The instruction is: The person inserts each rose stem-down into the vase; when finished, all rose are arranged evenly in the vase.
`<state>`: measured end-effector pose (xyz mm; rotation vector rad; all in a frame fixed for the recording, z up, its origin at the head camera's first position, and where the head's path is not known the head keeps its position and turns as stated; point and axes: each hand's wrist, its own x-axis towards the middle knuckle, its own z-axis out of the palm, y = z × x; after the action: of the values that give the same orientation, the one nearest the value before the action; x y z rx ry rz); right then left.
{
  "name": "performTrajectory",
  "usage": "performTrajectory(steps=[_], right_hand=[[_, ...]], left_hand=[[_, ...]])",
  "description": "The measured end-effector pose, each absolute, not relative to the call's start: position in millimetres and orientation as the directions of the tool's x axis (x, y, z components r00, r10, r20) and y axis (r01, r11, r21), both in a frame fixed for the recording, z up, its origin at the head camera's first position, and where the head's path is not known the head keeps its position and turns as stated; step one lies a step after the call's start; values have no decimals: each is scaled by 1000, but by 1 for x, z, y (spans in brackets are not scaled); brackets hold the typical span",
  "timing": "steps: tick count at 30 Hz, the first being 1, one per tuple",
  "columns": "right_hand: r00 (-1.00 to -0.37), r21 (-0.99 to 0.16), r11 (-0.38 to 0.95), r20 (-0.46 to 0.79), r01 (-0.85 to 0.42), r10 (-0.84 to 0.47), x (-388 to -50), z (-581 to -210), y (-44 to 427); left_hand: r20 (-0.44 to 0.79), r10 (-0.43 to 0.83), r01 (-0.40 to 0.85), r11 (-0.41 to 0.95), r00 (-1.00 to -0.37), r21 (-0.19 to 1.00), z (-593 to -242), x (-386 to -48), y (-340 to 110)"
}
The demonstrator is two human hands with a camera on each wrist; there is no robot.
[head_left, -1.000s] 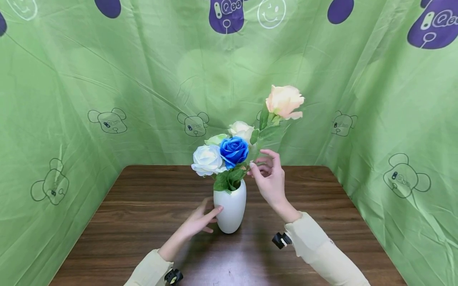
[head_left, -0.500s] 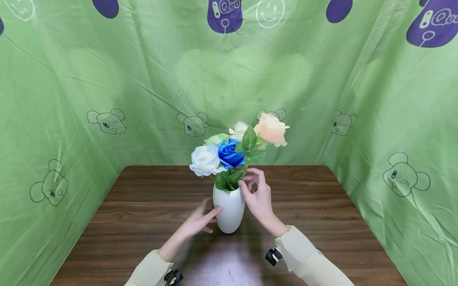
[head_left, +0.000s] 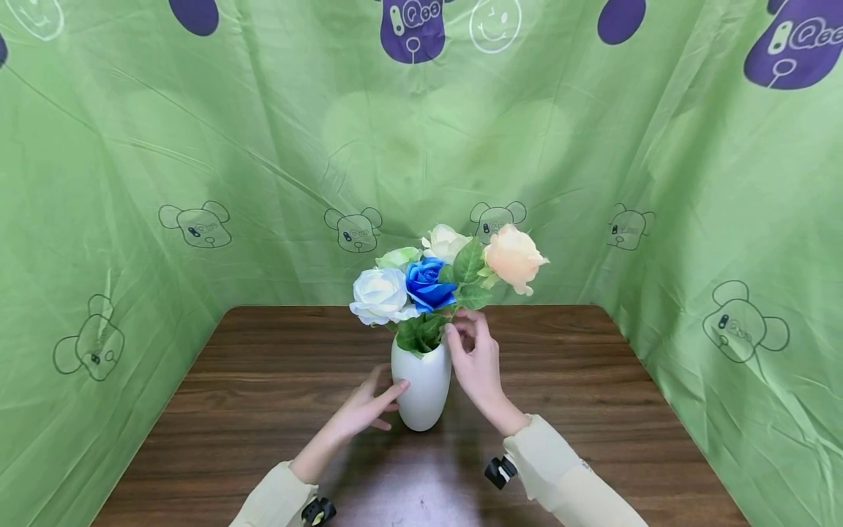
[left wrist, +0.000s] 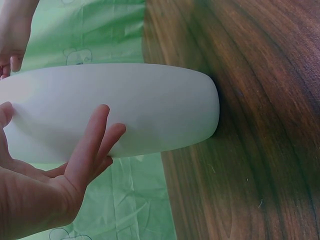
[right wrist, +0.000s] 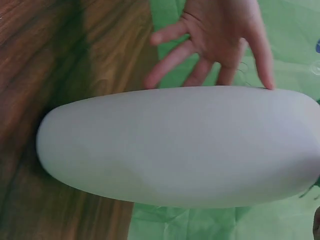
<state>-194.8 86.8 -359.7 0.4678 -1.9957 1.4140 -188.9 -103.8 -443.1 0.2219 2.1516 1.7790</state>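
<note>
A white vase (head_left: 421, 388) stands upright on the table, holding a blue rose (head_left: 430, 284), a white rose (head_left: 380, 295), a cream rose (head_left: 445, 243), a pale green flower (head_left: 398, 257) and a peach rose (head_left: 515, 258) with green leaves. My left hand (head_left: 362, 406) touches the vase's left side, its thumb in front. Spread, fairly straight fingers (left wrist: 90, 145) lie along the white wall in the left wrist view. At the vase's mouth my right hand (head_left: 477, 362) pinches the peach rose's stem between thumb and bent fingers; leaves partly cover the grip.
The brown wooden table (head_left: 276, 351) carries the vase near its middle. Green printed cloth (head_left: 263, 146) hangs behind the table and along both sides. A black wrist camera (head_left: 500, 472) sits by the right cuff, another (head_left: 319, 511) by the left.
My right hand has come down and left to the vase's mouth, lowering the peach rose into the vase. In the last half second the bloom has tipped right and down. My left hand stays put.
</note>
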Motion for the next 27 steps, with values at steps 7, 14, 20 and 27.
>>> performTrajectory(steps=[7, 14, 20, 27], right_hand=[[-725, -744, 290, 662, -602, 193, -196, -343, 95], [-773, -806, -16, 562, -592, 295, -209, -339, 107], [-812, -747, -332, 479, -577, 333, -224, -344, 117], [-753, -712, -262, 560, -651, 346, -231, -344, 116]], left_hand=[[-159, 333, -93, 207, -929, 974, -442, -189, -104], [-165, 334, -97, 210, -928, 973, -444, -190, -105], [-160, 339, -95, 200, -927, 975, -447, -191, -105], [-165, 328, -97, 216, -930, 972, -446, -191, -104]])
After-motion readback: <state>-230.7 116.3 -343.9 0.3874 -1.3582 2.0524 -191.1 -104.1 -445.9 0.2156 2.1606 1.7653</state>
